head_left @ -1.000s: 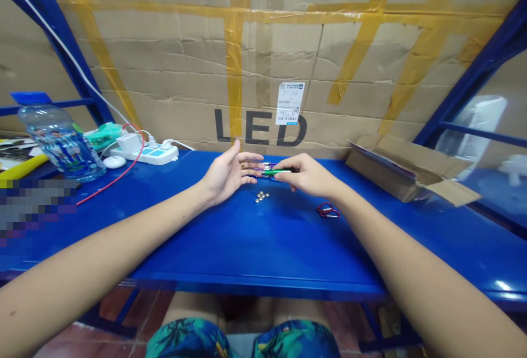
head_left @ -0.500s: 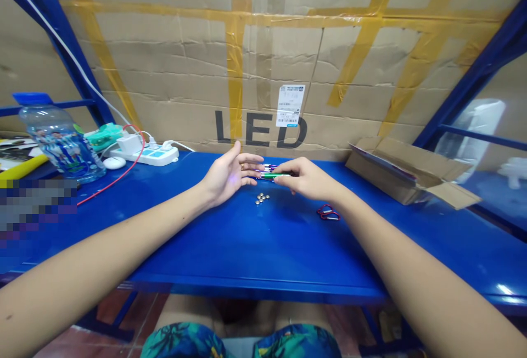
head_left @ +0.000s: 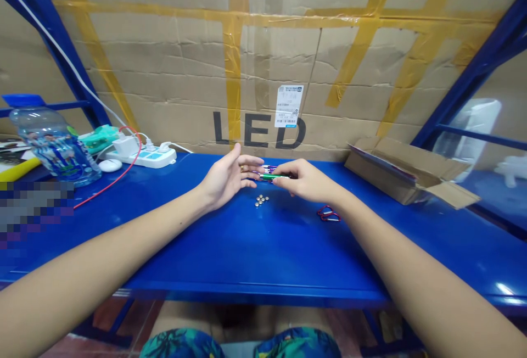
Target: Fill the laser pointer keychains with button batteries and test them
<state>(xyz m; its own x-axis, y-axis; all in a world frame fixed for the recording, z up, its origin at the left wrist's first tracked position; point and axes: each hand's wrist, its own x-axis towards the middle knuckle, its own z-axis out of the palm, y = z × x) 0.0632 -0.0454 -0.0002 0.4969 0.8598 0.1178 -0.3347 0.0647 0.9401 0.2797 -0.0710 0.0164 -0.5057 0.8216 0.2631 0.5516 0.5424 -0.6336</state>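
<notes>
My right hand point(head_left: 307, 180) pinches a slim green tube with silvery ends point(head_left: 269, 177) just above the back of the blue table. Facing it, my left hand point(head_left: 226, 178) is open, palm turned to the right, fingers stretched toward the tube's left end. Whether the fingertips touch it I cannot tell. Behind the green tube lie similar purple tubes point(head_left: 269, 169), partly hidden by my hands. Several small silvery discs, like button cells point(head_left: 260, 200), lie in a cluster in front. Red carabiners point(head_left: 328, 214) rest beside my right forearm.
An open cardboard box point(head_left: 382, 179) sits at the back right. At the left are a plastic bottle point(head_left: 57, 144), a white power strip point(head_left: 144, 156), a white mouse-like object point(head_left: 110, 166) and a red cable point(head_left: 132, 166). A large carton point(head_left: 185, 83) stands behind the table point(head_left: 247, 259).
The purple glow on my left palm has gone. Both hands keep nearly the same pose, with the green tube still in my right hand. The view has shifted slightly.
</notes>
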